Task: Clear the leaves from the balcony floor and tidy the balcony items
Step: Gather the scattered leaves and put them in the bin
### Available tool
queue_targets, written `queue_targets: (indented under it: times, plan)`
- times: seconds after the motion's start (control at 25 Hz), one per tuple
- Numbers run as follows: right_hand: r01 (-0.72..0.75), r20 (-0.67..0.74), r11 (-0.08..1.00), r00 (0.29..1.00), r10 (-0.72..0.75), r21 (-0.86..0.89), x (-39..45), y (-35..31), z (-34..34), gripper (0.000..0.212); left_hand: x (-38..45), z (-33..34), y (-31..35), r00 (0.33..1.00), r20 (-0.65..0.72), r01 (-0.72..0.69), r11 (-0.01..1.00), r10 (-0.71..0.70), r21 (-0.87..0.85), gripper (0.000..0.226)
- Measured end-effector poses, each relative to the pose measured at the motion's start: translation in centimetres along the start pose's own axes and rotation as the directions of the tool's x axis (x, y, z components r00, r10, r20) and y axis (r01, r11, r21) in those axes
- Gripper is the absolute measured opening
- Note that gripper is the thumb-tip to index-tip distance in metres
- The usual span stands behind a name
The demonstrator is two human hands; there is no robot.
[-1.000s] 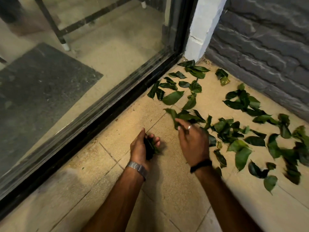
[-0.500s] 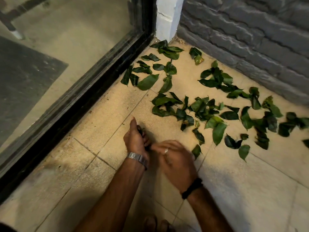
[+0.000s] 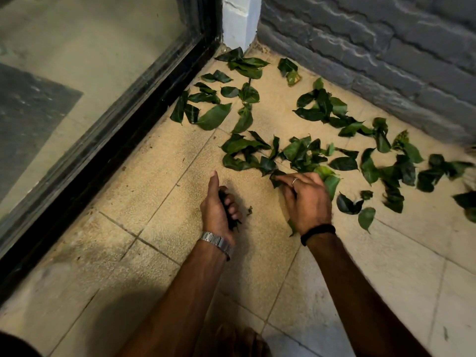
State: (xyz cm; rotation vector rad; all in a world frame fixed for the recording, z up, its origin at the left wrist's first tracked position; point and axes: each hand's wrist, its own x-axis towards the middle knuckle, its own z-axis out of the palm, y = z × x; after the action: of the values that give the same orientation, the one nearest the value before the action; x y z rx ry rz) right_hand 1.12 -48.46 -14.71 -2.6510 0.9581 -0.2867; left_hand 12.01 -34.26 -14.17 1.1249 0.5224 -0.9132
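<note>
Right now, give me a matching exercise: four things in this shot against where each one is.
1. left hand
2. right hand
3. white pillar
4. grey brick wall

a. far corner, beside the door frame
b. grips a bunch of dark leaves
c. runs along the right of the floor
d. reaches to the scattered leaves

Pairs: 1-b, 2-d, 3-a, 4-c

Beige tiled floor [image 3: 159, 253] meets a black-framed glass door [image 3: 103, 140], left of a grey brick wall [image 3: 386, 60].
</note>
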Motion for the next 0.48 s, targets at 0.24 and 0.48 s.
queue_targets:
  times: [0.24, 0.48]
  plan:
    - [0.071, -0.177, 0.982, 0.983, -0.039, 0.177, -6.4, -7.2, 0.9, 0.032, -0.2, 0.6, -0.5, 0.961, 0.241, 0.169, 0.975, -0.131, -0.142, 0.034]
    - [0.229, 0.050, 0.944, 0.968, -0.247, 0.238, -9.0, -7.1, 0.6, 0.043, -0.5, 0.7, -1.1, 0.996, -0.017, 0.081, 0.977, -0.086, -0.199, 0.043]
